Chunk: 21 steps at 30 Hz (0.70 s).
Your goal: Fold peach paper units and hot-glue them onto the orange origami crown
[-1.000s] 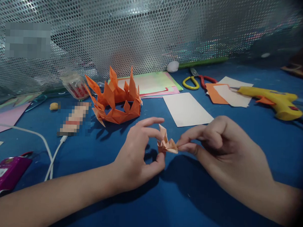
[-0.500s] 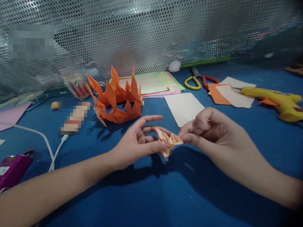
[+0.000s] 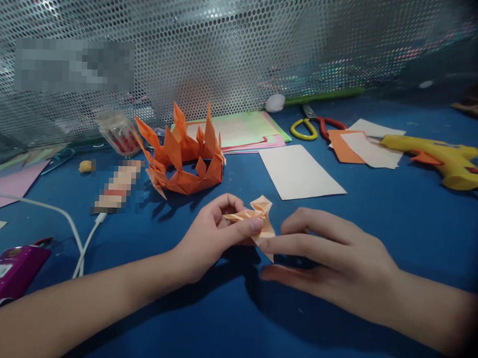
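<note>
I'd call this a papercraft workspace, closer to a hobby bench than an office or a kitchen. On the flat blue work surface [image 3: 296, 327] I can see a spiky orange folded-paper crown [image 3: 184, 181], a small peach folded-paper piece [image 3: 266, 228] in hand, a stack of pastel green and pink paper sheets [image 3: 244, 128] and a blank white rectangular sheet [image 3: 302, 173]. The tools fit: metal scissors with one yellow and one red handle [image 3: 324, 127], and a yellow plastic glue gun [image 3: 447, 155]. A silvery perforated panel [image 3: 235, 48] stands behind; past its holes I get only blur, so I can't fairly say whether this is someone's home or a shared studio.
</note>
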Available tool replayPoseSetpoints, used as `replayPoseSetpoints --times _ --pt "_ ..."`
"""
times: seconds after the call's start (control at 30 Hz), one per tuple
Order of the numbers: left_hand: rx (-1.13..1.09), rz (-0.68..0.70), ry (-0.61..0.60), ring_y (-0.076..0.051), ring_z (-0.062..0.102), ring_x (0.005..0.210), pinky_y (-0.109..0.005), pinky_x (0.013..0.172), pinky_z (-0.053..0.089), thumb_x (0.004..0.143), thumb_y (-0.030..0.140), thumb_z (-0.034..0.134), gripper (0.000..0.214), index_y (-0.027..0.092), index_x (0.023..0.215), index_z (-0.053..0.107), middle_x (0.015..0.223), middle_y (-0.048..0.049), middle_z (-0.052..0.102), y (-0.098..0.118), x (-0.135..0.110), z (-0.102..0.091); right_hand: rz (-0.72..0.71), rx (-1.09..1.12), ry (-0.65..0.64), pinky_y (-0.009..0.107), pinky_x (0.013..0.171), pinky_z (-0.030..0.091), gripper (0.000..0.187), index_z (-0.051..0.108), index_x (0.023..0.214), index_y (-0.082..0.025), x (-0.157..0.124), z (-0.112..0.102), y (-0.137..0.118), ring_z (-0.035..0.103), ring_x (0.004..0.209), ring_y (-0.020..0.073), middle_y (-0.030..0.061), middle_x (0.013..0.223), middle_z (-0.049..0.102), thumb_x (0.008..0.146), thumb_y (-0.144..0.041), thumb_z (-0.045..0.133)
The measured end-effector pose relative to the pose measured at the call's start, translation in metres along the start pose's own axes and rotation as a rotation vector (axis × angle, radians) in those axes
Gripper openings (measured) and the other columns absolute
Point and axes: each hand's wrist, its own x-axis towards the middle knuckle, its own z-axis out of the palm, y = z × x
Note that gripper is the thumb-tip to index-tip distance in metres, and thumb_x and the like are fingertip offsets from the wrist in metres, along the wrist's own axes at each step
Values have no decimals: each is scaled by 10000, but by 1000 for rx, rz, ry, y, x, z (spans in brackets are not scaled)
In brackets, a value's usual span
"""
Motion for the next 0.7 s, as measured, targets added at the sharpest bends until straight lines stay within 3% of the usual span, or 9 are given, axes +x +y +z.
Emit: replayPoseSetpoints --times 0.2,0.5,0.6,0.7 --pt "-87 -94 2 -95 677 640 -199 659 572 625 356 980 458 141 773 603 709 19 710 4 -2 5 -14 -122 31 142 696 558 138 682 1009 -229 0 -4 -1 738 719 85 8 864 770 1031 -209 548" --pt "-43 -129 -71 -121 722 672 -218 672 580 632 338 979 430 141 742 614 727 -6 743 3 2 -2 174 -14 54 159 684 581 222 662 847 -252 7 -8 -3 746 670 110 -10 791 787 1024 -350 570" --pt "10 -60 -47 -100 698 716 -208 726 563 643 341 968 391 141 754 651 775 0 732 -1 1 -2 264 24 42 168 619 567 244 677 822 -254 8 -8 -2 726 604 112 -26 738 778 1015 -367 580" --pt "111 97 57 -109 682 787 -205 745 551 642 277 959 377 165 828 650 837 6 702 -6 -1 -2 337 50 66 167 598 555 220 690 797 -256 8 -7 -2 712 578 108 -38 733 780 985 -349 623"
